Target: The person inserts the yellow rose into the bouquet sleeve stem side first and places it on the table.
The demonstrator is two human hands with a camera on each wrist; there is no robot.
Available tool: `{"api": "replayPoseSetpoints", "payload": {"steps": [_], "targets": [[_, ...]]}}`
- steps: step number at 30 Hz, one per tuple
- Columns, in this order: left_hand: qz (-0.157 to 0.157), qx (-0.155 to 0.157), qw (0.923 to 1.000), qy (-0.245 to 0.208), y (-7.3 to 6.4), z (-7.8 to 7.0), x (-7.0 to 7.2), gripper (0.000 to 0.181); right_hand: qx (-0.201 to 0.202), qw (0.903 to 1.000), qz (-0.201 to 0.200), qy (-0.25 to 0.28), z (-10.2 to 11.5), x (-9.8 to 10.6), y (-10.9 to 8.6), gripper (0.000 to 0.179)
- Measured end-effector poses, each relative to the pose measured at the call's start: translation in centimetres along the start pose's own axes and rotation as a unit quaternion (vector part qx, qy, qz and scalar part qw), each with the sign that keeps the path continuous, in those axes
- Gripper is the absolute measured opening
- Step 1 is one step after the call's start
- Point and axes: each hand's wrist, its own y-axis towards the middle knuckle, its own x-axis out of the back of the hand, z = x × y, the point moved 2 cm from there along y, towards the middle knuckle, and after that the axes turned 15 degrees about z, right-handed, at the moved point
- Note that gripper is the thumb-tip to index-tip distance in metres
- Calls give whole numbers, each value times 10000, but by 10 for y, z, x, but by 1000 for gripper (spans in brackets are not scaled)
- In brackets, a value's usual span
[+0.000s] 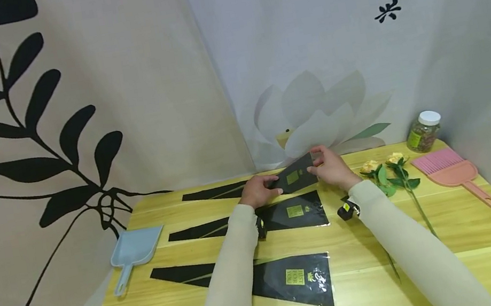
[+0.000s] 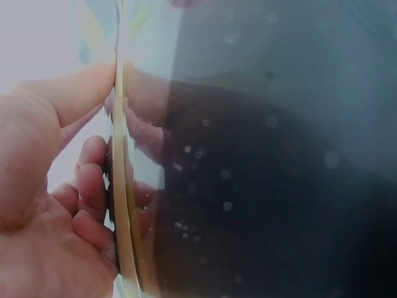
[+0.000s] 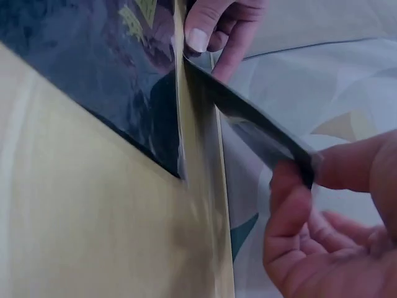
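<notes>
Cream-sleeved forearms [image 1: 228, 280] stretched forward; left hand [image 1: 256, 192] pinches black, tapered plastic sleeve [image 1: 297, 174] mid-length, right hand [image 1: 333, 168] clamps grip on its raised wide end.

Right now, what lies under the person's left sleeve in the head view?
The left sleeve crosses above the nearest black wrapper and middle black wrapper; both emerge either side. The stretches beneath it are covered, so unseen.

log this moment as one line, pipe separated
left hand: holds far black flower sleeve | right hand: pinches that sleeve's raised wide end | middle sleeve, near sleeve: lying on table
</notes>
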Motion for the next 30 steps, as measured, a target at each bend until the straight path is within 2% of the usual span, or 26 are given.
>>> {"api": "replayPoseSetpoints", "payload": {"steps": [3,8,11,16,21,25,27,30], "targets": [[-11,3,10000,-8,0,1,1,48,-14,9992,-48,389,-2,0,-1,59],[4,30,10000,67,1,2,1,47,-12,9961,-136,876,-2,-3,1,36],[30,48,9999,149,1,1,2,48,-68,9948,-167,1007,0,-3,2,28],[-8,74,10000,66,0,-1,6,47,-130,9943,-167,1042,3,-3,1,28],[-93,-7,9993,-364,-1,-3,8,44,-144,9952,-97,961,4,-4,-2,29],[-254,-300,9956,-856,2,-11,5,42,-146,9956,-56,927,7,-4,-5,30],[-332,-482,9906,-1232,5,-16,1,41,-159,9957,-71,909,7,-4,-6,31],[-417,-741,9758,-2015,11,-28,-4,35,-215,9963,-125,820,8,-5,-5,32]]}}
